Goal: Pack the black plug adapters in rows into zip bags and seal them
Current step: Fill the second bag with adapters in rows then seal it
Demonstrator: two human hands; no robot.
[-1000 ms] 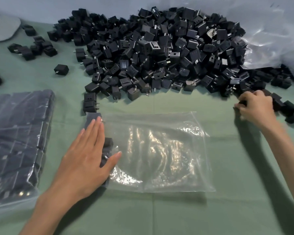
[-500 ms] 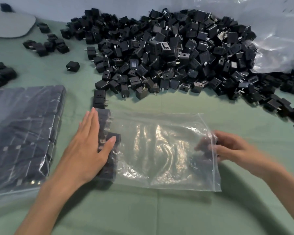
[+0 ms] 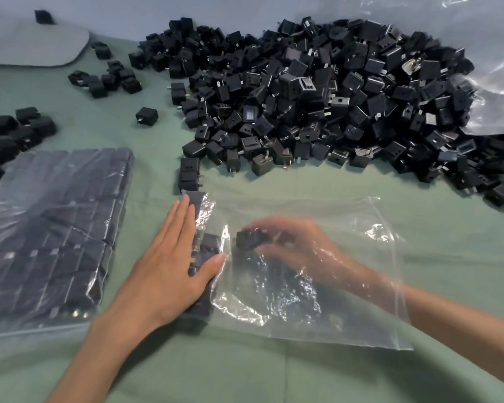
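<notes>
Working through the filling step, by the look of it, with sealing not yet close. Pressing down with the left hand point(image 3: 169, 271), fingers straight and flat, on the closed left end of the zip bag point(image 3: 346, 286), pinning through the film the short row of adapters point(image 3: 208, 248) already inside. Reaching in through the open mouth on the right with the right hand point(image 3: 297, 245), blurred, fingers curled round one black adapter point(image 3: 249, 238), holding it just beside that row but not touching it.

Probably needing next to slide this piece flush against the row, prongs turned the same way. Then letting go and drawing out without dragging the loose film or knocking the row askew.

Resting it all on a green-covered bench point(image 3: 274, 373), with most of the bag wrinkled and unfilled. Leaving a packed bag point(image 3: 50, 234), tight with rows, off to the left. Passing a small stack of two adapters point(image 3: 189, 177) just beyond the left fingertips. Drawing from the big loose pile point(image 3: 317, 97) farther back, with small clusters point(image 3: 108, 77) straying left of it. Catching, farthest off, a crumpled plastic sheet point(image 3: 492, 82) on the right and a pale grey pad point(image 3: 26, 45) on the left; seeing nothing more of the room.
</notes>
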